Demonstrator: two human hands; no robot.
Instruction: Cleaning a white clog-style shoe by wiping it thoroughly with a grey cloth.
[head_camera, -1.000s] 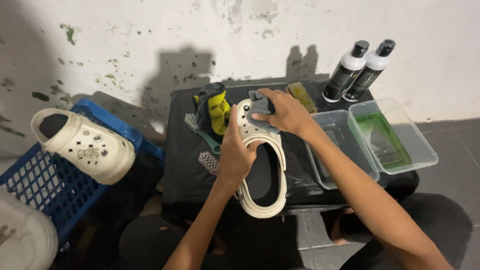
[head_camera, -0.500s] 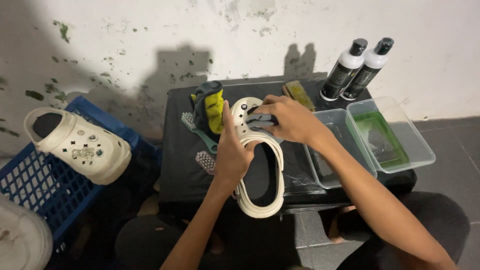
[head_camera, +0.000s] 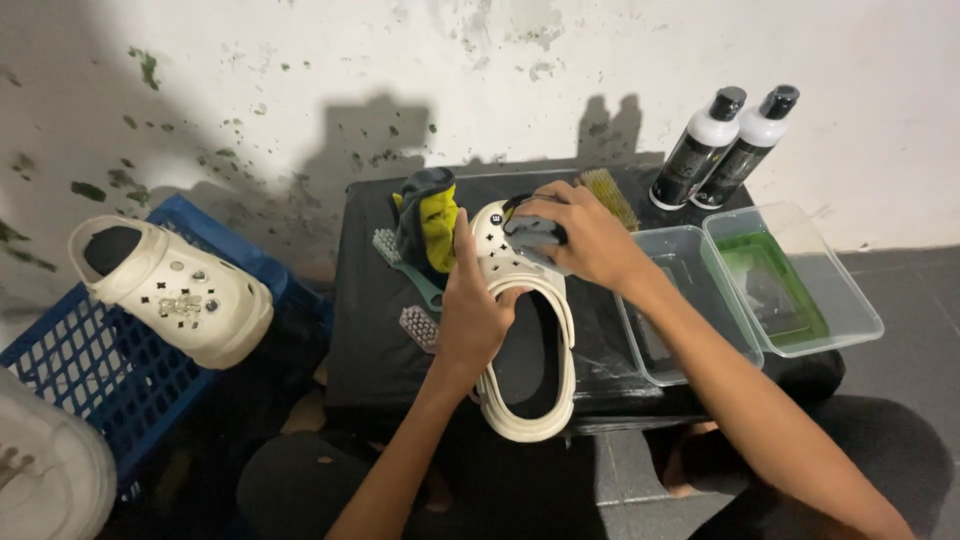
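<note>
A cream clog (head_camera: 530, 400) lies on a black table (head_camera: 370, 340), toe toward the wall. My left hand (head_camera: 470, 310) grips the clog's left side. My right hand (head_camera: 585, 235) presses a grey cloth (head_camera: 535, 232) onto the clog's toe. A yellow and grey cloth (head_camera: 428, 218) is bunched just left of the toe. Two brushes with green handles (head_camera: 400, 258) lie next to my left hand.
A second cream clog (head_camera: 170, 290) rests on a blue crate (head_camera: 90, 370) at the left. Two clear tubs (head_camera: 800, 300) stand on the table's right, one with green liquid. Two black and white bottles (head_camera: 725, 145) stand by the wall. A yellow bristle brush (head_camera: 610, 195) lies behind my right hand.
My right hand has slid the grey cloth a little to the left over the clog's toe. My left hand has kept its grip.
</note>
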